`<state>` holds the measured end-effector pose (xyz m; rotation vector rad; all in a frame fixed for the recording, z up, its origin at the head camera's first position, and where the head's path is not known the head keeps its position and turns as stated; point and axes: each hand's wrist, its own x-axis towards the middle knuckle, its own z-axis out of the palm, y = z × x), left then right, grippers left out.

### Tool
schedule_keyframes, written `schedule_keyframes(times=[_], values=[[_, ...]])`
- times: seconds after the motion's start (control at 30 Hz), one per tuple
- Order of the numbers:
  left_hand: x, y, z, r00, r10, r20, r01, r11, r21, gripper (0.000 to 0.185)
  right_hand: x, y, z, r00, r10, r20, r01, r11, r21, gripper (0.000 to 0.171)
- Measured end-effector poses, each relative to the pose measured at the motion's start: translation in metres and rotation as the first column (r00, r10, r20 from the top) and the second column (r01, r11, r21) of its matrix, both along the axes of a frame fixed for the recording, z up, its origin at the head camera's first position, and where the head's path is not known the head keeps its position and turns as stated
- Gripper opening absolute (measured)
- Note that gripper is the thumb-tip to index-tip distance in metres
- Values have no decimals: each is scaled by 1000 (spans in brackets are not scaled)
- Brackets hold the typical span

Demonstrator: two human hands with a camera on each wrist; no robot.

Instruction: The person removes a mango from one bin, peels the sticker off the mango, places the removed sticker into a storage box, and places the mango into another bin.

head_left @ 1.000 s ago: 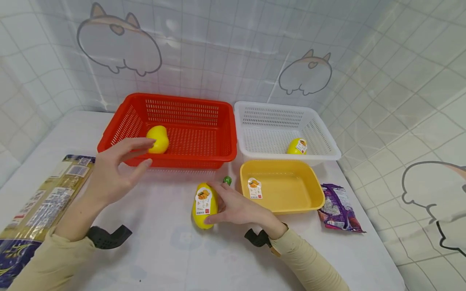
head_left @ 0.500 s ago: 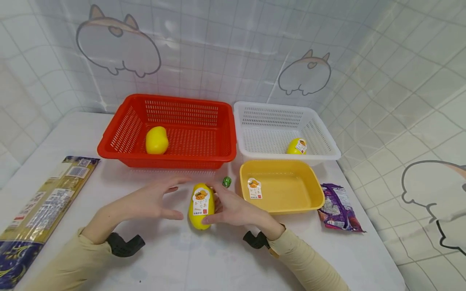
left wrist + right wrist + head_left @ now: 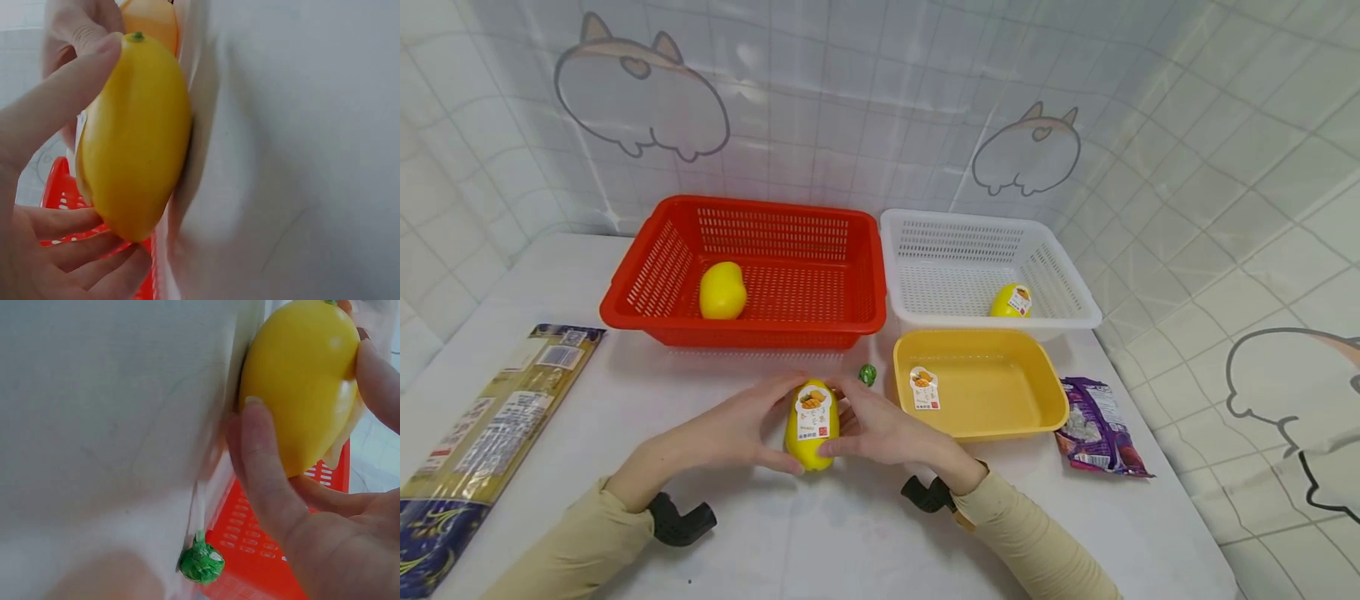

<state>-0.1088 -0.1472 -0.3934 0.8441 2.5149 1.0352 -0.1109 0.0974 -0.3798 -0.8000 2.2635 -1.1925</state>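
Observation:
A yellow mango with a white fruit-picture sticker lies on the white table in front of the red basket. My left hand holds it from the left, thumb by the stem end and fingers at the opposite end in the left wrist view. From the other side my right hand grips the same mango, its fingers and thumb around the body in the right wrist view. Just beyond the right hand lies a lollipop in a green wrapper, its white stick showing in that view.
The red basket at the back holds a plain yellow mango. Beside it, a white basket contains a stickered mango. A yellow tub stands in front. Noodle-like long pack lies left, purple packet right.
My left hand has moved right and down from over the red basket to the mango's left side. The mango has shifted slightly left, with the right hand still on it.

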Motion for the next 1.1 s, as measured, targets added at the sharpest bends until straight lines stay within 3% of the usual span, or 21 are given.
schedule_keyframes(times=[0.2,0.43,0.7,1.1], values=[[4,4,-3,999,51,3,-51,997,-54,114,0,1,2,1000,-2,-14,2,999,51,72],[5,8,-3,996,66,60,-65,998,-19,111,1,2,5,1000,-13,-26,16,991,129,65],[6,9,-2,996,62,64,-61,998,-12,116,3,2,8,998,-39,-43,45,985,167,61],[7,10,-3,998,51,46,-49,998,-38,117,0,0,11,974,-69,-216,108,979,174,42]])
